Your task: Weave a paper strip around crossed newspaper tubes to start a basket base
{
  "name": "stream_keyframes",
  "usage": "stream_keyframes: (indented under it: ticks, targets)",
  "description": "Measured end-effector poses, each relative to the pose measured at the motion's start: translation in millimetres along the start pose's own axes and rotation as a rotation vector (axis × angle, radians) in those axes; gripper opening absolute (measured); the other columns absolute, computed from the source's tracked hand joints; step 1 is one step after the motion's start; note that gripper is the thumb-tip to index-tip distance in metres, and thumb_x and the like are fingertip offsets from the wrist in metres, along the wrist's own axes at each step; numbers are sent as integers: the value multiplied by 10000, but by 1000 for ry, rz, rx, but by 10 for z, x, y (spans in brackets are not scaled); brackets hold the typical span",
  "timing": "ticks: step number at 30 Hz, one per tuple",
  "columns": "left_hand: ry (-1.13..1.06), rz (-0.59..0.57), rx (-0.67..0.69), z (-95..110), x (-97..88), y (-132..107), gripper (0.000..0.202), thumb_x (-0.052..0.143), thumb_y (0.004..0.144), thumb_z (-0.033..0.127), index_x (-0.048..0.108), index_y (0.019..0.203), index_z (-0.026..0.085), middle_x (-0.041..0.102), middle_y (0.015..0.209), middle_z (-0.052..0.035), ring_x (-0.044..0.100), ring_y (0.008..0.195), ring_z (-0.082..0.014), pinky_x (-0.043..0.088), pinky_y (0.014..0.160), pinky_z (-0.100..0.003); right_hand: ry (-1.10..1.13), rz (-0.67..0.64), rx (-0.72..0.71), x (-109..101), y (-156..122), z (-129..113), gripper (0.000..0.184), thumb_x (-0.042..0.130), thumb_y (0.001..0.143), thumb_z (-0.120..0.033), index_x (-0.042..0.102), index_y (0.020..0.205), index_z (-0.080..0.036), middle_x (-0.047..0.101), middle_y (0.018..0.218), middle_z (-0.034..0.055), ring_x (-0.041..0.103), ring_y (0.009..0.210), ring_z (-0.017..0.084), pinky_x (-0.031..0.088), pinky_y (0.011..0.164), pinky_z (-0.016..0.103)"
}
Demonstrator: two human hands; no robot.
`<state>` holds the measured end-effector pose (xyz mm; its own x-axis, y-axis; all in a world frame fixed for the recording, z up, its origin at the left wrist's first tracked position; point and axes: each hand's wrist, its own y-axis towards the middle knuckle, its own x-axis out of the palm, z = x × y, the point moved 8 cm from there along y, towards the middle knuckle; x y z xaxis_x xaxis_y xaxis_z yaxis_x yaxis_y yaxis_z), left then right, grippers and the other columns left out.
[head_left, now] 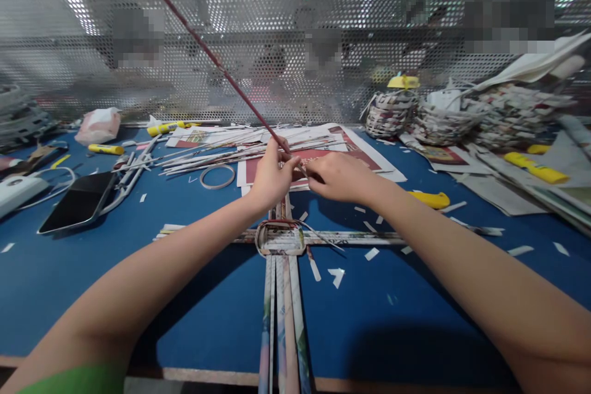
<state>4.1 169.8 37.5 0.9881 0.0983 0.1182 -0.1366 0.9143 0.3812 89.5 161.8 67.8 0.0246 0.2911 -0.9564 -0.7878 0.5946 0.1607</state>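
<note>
My left hand point(272, 175) is closed, pinching a long red rolled-paper stick point(203, 46) that rises up and to the left. My right hand point(339, 175) is closed beside it, fingers pinched at the same stick's lower end. Below both hands lies a cross of rolled-paper sticks point(281, 240) on the blue table point(194, 295), several running toward me and several running sideways. A thin stick is wound round the cross's middle.
A pile of loose paper sticks point(217, 151), a tape ring point(217, 176) and printed sheets lie behind the hands. A phone point(78, 200) lies left. Woven paper baskets point(392, 112) and yellow glue sticks point(431, 199) lie right. A perforated metal screen point(295, 37) closes the back.
</note>
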Motion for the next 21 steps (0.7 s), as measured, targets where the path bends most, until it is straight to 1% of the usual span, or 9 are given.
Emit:
stream_keyframes:
  ticks: [4,10,16,21]
  targets:
    - [-14,0,-23,17,16,-5,220,482,728,93,328,819,222,457,603,76,573,553,-85,516,608,-280,147,37,-52,-8,10,34,238,386,749,-222,614,771,-156,617,639,65,439,507,125,217,490,259]
    - [-61,36,-97,-15,1,0,222,453,741,68,315,822,222,452,613,74,567,546,-73,514,604,-270,274,40,-58,-6,10,97,245,402,766,-247,571,614,-156,518,504,11,323,439,85,209,487,249]
    - [-36,44,-106,-30,-6,7,212,442,750,74,307,823,220,450,616,76,563,533,-72,517,585,-276,255,37,-41,17,28,96,333,356,817,-311,585,653,-133,534,521,32,337,442,84,193,489,246]
    - [-22,33,-75,-19,2,8,220,447,739,71,303,809,221,452,618,72,573,568,-86,520,581,-276,232,26,-32,38,32,94,331,345,824,-303,593,690,-130,549,542,40,353,447,84,182,476,244]
